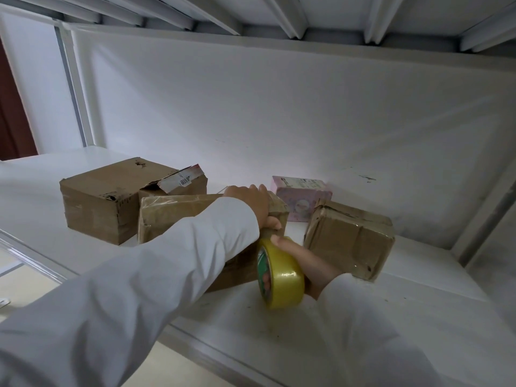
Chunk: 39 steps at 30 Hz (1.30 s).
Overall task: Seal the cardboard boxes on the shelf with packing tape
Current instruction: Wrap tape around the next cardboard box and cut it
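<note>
A: Where's the box being taped?
B: Tape-wrapped brown cardboard box (178, 216), mid white metal shelf (405, 311). Left hand (251, 203) clamps its far right corner, fingers curled over the edge. Right hand (310, 263) grips the yellow packing tape roll (280, 275) just right of it.
A: Handling?
B: Looks light, stiff; glossy wrap likely slippery. Hold at corners.
A: Blind spots?
B: Sleeve hides the near face; tape end hard to make out.
</note>
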Motion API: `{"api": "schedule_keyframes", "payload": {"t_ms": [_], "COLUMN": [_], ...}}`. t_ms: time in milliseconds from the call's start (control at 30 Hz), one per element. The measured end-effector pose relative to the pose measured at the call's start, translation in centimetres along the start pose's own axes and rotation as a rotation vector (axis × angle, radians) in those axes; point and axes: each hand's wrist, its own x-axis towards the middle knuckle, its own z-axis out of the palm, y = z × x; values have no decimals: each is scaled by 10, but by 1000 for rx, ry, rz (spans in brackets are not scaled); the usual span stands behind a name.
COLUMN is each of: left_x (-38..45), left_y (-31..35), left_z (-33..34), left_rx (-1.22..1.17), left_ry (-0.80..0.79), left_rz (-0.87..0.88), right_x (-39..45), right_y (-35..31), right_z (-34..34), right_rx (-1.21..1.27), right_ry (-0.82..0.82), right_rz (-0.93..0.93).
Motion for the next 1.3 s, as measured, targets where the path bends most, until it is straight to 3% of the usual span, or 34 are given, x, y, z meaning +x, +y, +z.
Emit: {"api": "schedule_keyframes", "payload": {"t_ms": [133,433,1133,1300], "left_x": [0,0,0,1], "left_y": [1,2,3,-1], "left_z": [1,-2,-10,-8], "left_rx": [19,-1,-34,-32], "left_ry": [6,-45,-102,-77], "left_rz": [-21,-3,-3,15], "right_x": [-4,8,4,11], "right_y": [1,2,-17,1], "right_z": [-4,-4,-1,1], "right_rx": [-24,2,-97,-234], "right_ry": [-91,139,125,211], "right_rz": [-50,2,123,90]}}
